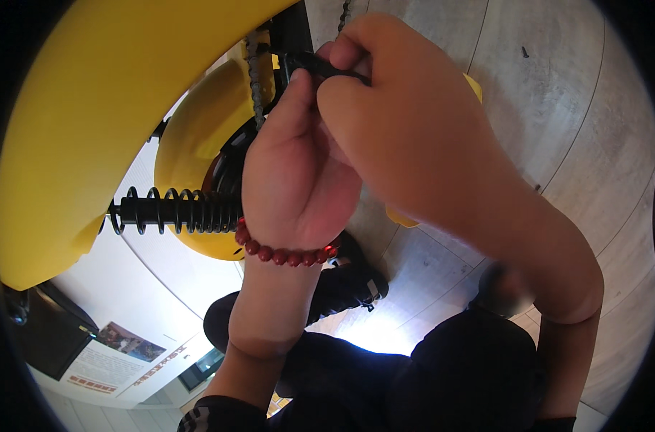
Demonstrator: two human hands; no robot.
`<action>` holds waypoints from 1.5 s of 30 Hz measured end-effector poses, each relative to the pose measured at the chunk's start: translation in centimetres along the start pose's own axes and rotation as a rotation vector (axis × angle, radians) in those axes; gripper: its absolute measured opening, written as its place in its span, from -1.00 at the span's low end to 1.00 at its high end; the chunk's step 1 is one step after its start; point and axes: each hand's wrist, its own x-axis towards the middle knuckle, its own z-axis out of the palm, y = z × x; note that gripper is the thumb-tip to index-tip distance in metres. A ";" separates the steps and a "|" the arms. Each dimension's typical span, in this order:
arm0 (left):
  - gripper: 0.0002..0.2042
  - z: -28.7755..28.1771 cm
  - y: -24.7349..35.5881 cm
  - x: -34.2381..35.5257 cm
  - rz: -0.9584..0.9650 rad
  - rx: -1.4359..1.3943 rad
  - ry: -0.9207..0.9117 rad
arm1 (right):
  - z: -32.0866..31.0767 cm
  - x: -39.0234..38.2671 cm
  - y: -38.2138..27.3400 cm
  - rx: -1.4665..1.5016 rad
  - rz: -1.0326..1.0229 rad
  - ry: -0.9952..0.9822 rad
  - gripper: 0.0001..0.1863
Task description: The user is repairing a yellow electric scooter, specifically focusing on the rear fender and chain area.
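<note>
My left hand (295,169), with red beads (284,256) at the wrist, reaches up palm-toward-me, its thumb and fingers at a slim black piece (309,63); most of its fingers are hidden. My right hand (403,115) curls from the right over the same black piece, fingers bent round it. Beside them a grey chain (255,79) hangs along a black frame bar (288,18). Whether the black piece is loose or fixed, I cannot tell.
A large yellow panel (68,144) fills the upper left, with another yellow guard (180,151) behind a black coil-spring shock (169,211). A printed white board (126,367) is lower left. My dark-clad legs (464,367) are below, over grey plank flooring (572,108).
</note>
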 end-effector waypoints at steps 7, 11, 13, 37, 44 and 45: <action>-0.71 0.8 -0.5 0.7 0.110 -0.051 0.105 | -1.0 0.5 0.0 0.255 0.041 -0.070 -0.67; -0.75 1.1 -0.9 1.2 0.195 0.044 0.366 | -3.1 0.1 -1.6 -0.071 -0.186 -0.097 -0.62; -0.76 1.3 -1.0 1.2 0.231 0.072 0.424 | -3.8 -0.2 -1.6 -0.166 -0.170 -0.131 -0.63; -0.83 1.9 -2.9 1.9 0.273 -0.067 0.280 | -4.5 -0.9 -1.1 -0.328 -0.006 -0.144 -0.80; -0.80 1.7 -3.4 2.4 0.318 0.011 0.298 | -4.8 -0.6 -2.7 -0.205 0.036 -0.138 -0.72; -0.80 1.8 -3.1 2.0 0.334 0.030 0.307 | -4.6 -0.5 -2.0 -0.192 0.030 -0.140 -0.72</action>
